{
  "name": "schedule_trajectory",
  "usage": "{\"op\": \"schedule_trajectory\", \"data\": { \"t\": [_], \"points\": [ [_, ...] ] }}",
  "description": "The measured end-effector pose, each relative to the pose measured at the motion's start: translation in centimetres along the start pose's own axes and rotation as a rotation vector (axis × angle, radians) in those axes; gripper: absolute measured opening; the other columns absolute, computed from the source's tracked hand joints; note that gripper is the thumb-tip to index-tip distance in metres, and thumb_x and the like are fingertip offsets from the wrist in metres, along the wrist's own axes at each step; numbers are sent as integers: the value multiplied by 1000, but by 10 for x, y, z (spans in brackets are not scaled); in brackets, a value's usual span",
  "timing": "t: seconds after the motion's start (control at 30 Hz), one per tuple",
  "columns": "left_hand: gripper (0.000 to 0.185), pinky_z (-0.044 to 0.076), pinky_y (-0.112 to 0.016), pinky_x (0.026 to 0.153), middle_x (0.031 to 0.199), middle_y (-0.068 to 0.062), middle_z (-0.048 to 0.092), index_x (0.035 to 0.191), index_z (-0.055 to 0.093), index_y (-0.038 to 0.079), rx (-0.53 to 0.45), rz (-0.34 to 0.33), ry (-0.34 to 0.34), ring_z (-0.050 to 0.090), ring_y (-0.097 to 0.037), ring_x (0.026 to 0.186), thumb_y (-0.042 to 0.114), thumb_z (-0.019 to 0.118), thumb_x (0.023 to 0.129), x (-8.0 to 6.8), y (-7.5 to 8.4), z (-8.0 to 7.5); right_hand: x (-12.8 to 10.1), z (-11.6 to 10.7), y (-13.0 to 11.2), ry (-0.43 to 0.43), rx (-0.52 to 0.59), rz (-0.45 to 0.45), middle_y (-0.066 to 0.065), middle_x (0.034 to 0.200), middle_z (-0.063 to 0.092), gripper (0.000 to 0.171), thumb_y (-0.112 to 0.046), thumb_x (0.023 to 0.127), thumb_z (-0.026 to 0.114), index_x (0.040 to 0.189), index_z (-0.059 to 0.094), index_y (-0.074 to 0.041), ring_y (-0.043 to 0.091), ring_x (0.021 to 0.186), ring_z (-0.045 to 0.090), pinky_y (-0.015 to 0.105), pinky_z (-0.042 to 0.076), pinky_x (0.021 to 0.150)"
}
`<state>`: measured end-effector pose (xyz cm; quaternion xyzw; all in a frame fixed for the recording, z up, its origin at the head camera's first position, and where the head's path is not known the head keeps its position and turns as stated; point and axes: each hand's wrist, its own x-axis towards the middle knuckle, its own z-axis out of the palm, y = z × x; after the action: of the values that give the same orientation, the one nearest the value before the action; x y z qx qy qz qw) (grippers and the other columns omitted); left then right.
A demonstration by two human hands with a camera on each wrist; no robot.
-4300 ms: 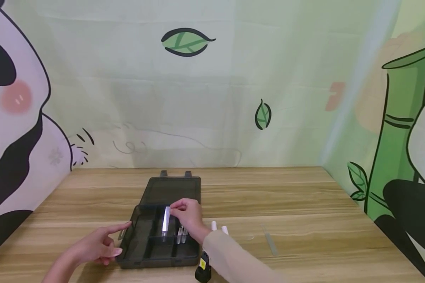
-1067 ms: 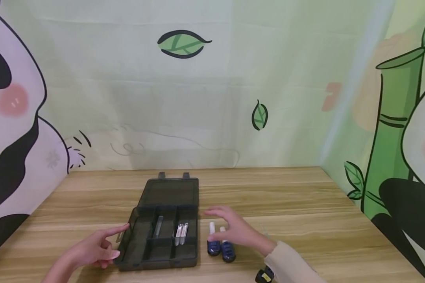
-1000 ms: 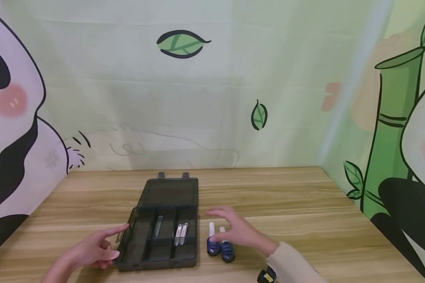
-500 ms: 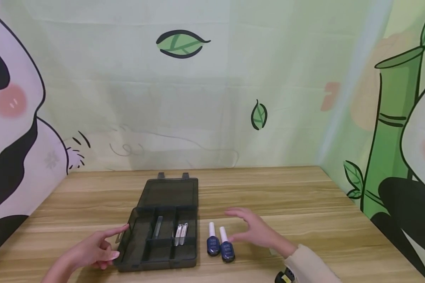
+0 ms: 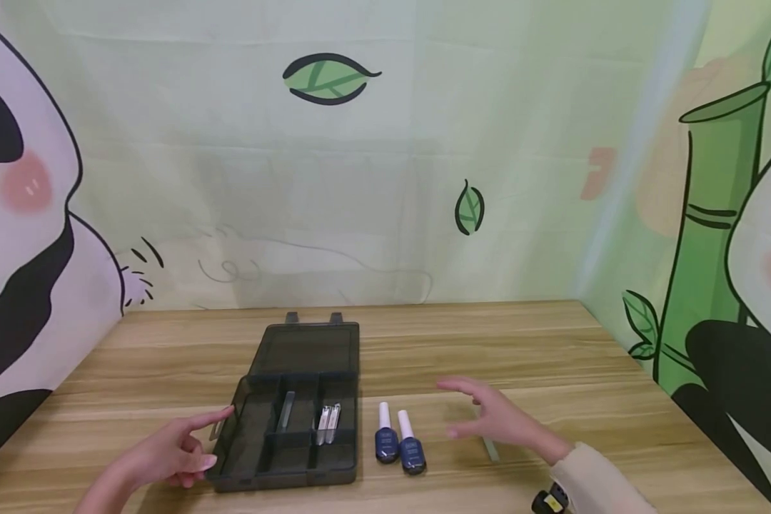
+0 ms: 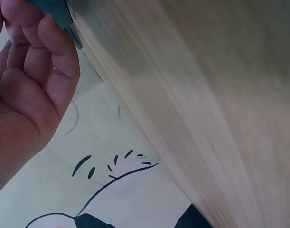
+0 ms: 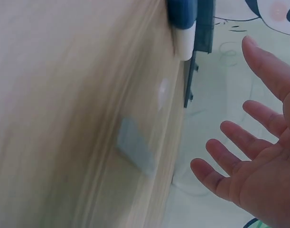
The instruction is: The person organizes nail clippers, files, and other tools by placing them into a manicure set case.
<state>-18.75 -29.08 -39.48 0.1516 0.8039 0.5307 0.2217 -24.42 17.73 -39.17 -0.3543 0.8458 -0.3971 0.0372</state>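
My left hand (image 5: 176,451) touches the left wall of an open dark compartment box (image 5: 240,457), index finger stretched along the rim and thumb near the front corner. Inside lie two nail clippers (image 5: 328,425) in the right compartment and a slim grey strip (image 5: 286,412) in the middle one. Two dark blue nail polish bottles with white caps, one left (image 5: 386,442) and one right (image 5: 412,453), lie beside the box. My right hand (image 5: 497,417) is spread above a flat greyish strip (image 7: 134,147) on the table, holding nothing; in the head view the hand partly covers that strip.
The box's lid (image 5: 308,350) lies folded back on the wooden table (image 5: 488,343). A small shiny clear piece (image 7: 162,92) lies near the flat strip in the right wrist view. Behind the table hangs a printed backdrop (image 5: 373,178).
The right hand has let go of the slim strip, now in the box's middle compartment, and has moved right past the polish bottles to the flat strip. The left hand has stayed put.
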Motion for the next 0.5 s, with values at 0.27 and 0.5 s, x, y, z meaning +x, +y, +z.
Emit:
{"op": "schedule_trajectory", "data": {
  "t": [0.27,0.5],
  "points": [
    [66,35,-24,45,62,-7,53,140,24,1,24,3,5,46,-14,50,13,60,85,0,-1,0,-12,-9,11,-79,-3,58,24,130,39,73,-20,70,75,128,40,6,43,117,34,59,29,89],
    [54,35,-24,45,63,-7,52,126,38,42,16,29,-5,46,-13,50,13,59,86,0,-3,-1,-21,-18,15,-113,-34,44,25,131,37,80,-22,67,77,130,37,8,43,119,32,56,25,93]
  ]
}}
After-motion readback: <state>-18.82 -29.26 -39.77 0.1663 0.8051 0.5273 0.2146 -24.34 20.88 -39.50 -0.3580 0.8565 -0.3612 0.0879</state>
